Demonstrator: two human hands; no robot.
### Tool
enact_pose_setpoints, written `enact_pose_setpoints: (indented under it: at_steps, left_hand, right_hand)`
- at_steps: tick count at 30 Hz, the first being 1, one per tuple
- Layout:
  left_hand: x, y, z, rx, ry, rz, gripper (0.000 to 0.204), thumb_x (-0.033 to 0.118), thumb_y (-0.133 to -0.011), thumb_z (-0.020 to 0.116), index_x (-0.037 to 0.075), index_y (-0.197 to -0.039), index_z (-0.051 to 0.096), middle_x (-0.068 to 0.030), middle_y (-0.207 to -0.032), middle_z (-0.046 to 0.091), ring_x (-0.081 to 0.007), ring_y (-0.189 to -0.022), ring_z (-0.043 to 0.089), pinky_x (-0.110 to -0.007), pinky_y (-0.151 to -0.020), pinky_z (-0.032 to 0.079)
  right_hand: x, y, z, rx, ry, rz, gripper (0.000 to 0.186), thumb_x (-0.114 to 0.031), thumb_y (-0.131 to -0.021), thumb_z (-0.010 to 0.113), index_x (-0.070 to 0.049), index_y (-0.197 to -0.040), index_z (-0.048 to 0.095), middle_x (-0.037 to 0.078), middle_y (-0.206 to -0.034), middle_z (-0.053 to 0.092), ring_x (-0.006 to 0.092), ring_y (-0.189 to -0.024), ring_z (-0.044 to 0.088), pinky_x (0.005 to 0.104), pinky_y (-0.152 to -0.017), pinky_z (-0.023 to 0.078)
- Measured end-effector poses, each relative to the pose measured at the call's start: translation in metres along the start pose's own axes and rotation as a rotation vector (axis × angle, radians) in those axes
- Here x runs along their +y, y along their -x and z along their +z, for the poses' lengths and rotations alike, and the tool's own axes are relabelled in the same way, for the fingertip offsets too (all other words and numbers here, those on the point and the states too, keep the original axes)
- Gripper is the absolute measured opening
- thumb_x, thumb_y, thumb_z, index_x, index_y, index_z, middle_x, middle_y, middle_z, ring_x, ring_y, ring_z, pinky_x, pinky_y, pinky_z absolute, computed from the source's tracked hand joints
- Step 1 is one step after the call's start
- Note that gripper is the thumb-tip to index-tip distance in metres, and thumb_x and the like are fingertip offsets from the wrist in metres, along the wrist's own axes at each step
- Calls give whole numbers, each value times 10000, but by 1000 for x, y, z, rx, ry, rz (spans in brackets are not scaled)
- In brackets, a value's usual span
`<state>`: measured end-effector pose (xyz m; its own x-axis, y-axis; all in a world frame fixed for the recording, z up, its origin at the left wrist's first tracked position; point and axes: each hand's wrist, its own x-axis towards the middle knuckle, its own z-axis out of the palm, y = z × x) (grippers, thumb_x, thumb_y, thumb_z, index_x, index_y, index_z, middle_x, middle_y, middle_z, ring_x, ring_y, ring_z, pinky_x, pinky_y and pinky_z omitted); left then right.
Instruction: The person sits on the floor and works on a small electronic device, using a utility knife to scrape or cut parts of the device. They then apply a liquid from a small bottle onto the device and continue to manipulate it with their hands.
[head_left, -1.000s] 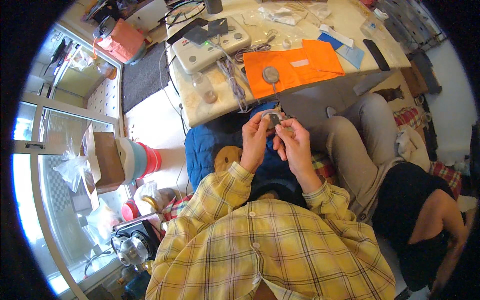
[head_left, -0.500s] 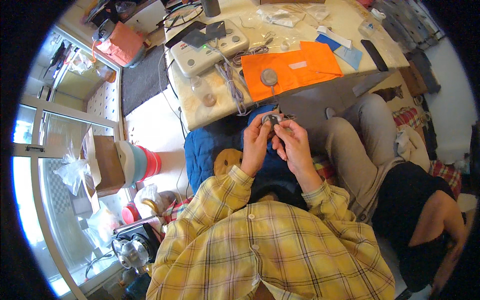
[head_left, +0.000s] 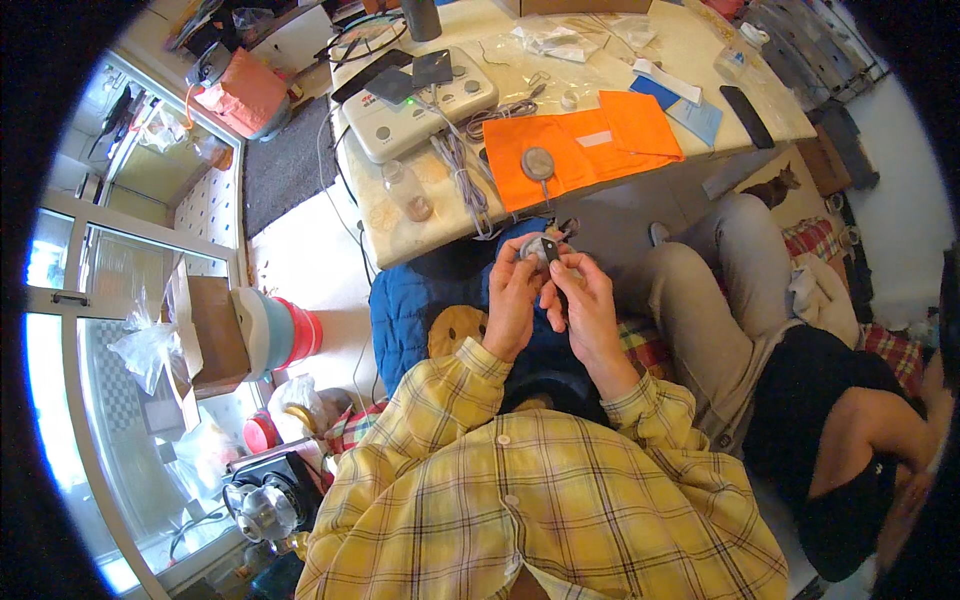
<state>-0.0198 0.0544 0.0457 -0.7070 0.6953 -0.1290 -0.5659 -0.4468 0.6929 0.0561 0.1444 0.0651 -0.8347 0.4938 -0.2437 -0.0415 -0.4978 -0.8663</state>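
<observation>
Above my lap, both hands are close together. My left hand (head_left: pixel 511 303) pinches a round grey disc (head_left: pixel 530 250) between thumb and fingers. Against that disc, my right hand (head_left: pixel 588 303) grips a small black flat piece (head_left: pixel 550 250) with a pale dot; its exact kind is unclear. Part of both items is hidden by my fingers. Beyond my hands, on the table (head_left: pixel 400 235), a similar grey disc with a cable (head_left: pixel 538 163) lies on an orange cloth (head_left: pixel 575 165). Left of the cloth are bundled grey cables (head_left: pixel 460 180).
A white control unit (head_left: pixel 420 115) carries dark square pads. Near the table's front edge stands a clear bottle (head_left: pixel 405 190). A black remote-like object (head_left: pixel 747 115) lies at right. Beside me on the right sits another person (head_left: pixel 720 290). A cat (head_left: pixel 775 187) is beyond their knees.
The black piece between my hands has tilted and shows more of its length. My hands have shifted slightly toward me. The seated person's arm at right has moved.
</observation>
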Motion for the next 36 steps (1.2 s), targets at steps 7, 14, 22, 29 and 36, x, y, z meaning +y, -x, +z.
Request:
enact_pose_setpoints:
  at_steps: [7, 14, 22, 29, 36]
  left_hand:
    - [-5, 1, 8, 51, -51, 35, 223, 102, -1047, 372, 12, -1231, 460, -179, -1187, 632, -105, -530, 502, -271, -405, 520]
    - [-4, -1, 3, 72, -113, 32, 216, 88, -1035, 382, 26, -1222, 470, -171, -1191, 632, -110, -564, 508, -275, -577, 551]
    - [1, 0, 6, 147, 67, -18, 234, 67, -1016, 370, 58, -1239, 439, -199, -1246, 616, -160, -720, 616, -296, -685, 561]
    - [-6, 0, -3, 71, 121, -7, 228, 69, -1022, 355, 78, -1240, 422, -197, -1271, 608, -158, -757, 620, -273, -695, 542]
    - [-12, -3, -4, 71, 156, 20, 347, 87, -1007, 340, 69, -1348, 401, -198, -1348, 559, -212, -700, 637, -299, -456, 560]
  right_hand:
    - [5, 0, -3, 10, 40, 20, 133, -166, -1012, 566, -33, -1008, 558, 73, -653, 593, 94, -405, 461, 210, -350, 317]
    - [3, -10, -9, -31, 104, 28, 138, -164, -995, 568, -27, -996, 548, 94, -631, 609, 123, -373, 468, 249, -327, 331]
    - [1, 1, -2, 12, 16, 73, 145, -177, -1000, 568, -35, -1012, 542, 96, -652, 620, 132, -396, 483, 253, -352, 371]
    - [8, 0, 0, 37, -87, 89, 157, -198, -999, 589, -43, -1021, 575, 73, -674, 607, 120, -424, 477, 231, -360, 330]
    - [10, 1, 0, 54, -122, 58, 154, -199, -1000, 592, -46, -1013, 585, 62, -677, 607, 103, -418, 466, 217, -354, 315]
